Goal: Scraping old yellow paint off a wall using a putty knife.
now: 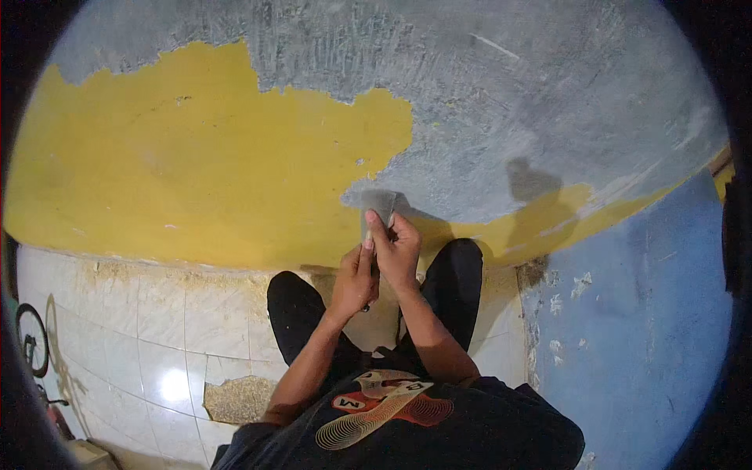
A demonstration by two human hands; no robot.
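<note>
A flat metal scraper blade (pixel 378 202) is held up against the wall, at the ragged edge between yellow paint (pixel 235 164) and bare grey plaster (pixel 470 147). My left hand (pixel 356 281) is closed around the scraper's handle, whose dark end shows below the fist. Above and to the right, my right hand (pixel 398 247) has its thumb and fingers on the lower part of the blade. Both hands are side by side between my knees. The blade's shadow falls on the wall to its right.
White floor tiles (pixel 158 311) lie below the wall, with a broken patch (pixel 238 399) showing rough material. A blue wall (pixel 623 294) with chipped paint meets the yellow one at the right. A bicycle wheel (pixel 32 341) shows at the far left.
</note>
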